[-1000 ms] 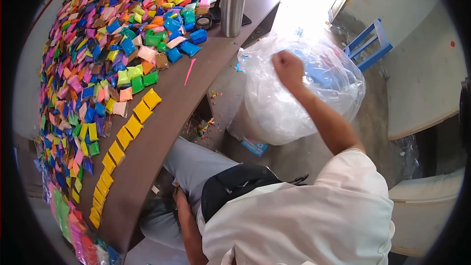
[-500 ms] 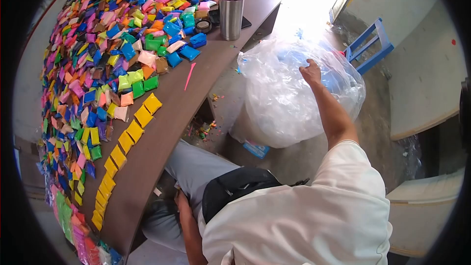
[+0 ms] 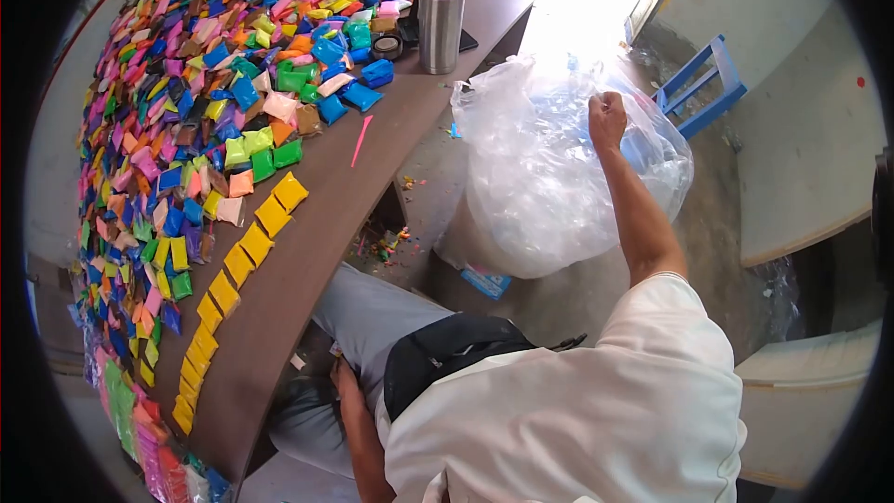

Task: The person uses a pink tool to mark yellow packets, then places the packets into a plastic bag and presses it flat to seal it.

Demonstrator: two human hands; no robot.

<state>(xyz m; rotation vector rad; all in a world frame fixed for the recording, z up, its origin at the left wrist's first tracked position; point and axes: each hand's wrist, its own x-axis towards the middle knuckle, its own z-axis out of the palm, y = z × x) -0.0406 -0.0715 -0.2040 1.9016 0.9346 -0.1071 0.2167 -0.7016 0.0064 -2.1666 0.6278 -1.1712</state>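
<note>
My right hand (image 3: 607, 121) is stretched out over a big clear plastic bag (image 3: 531, 186) on the floor. Its fingers are closed on the bag's thin film near the top; the exact pinch is hard to see. Blue shows through the film beside the hand. Low in my lap, against the grey trousers, rests my left hand (image 3: 345, 377), its fingers mostly hidden. On the brown table (image 3: 307, 251) lies a curved row of yellow packets (image 3: 238, 265), beside a large spread of packets in many colours (image 3: 205, 65).
A steel flask (image 3: 440, 23) stands near the table edge, with a dark phone (image 3: 468, 41) behind it and a lid (image 3: 386, 47) beside it. A pink strip (image 3: 361, 141) lies on the table. Beyond the bag is a blue frame (image 3: 703, 84). Colourful scraps (image 3: 391, 244) litter the floor.
My right hand has moved slightly right and up, and its fingers have gone from partly extended to closed. The bag's upper film has shifted. The left hand stays in my lap.
</note>
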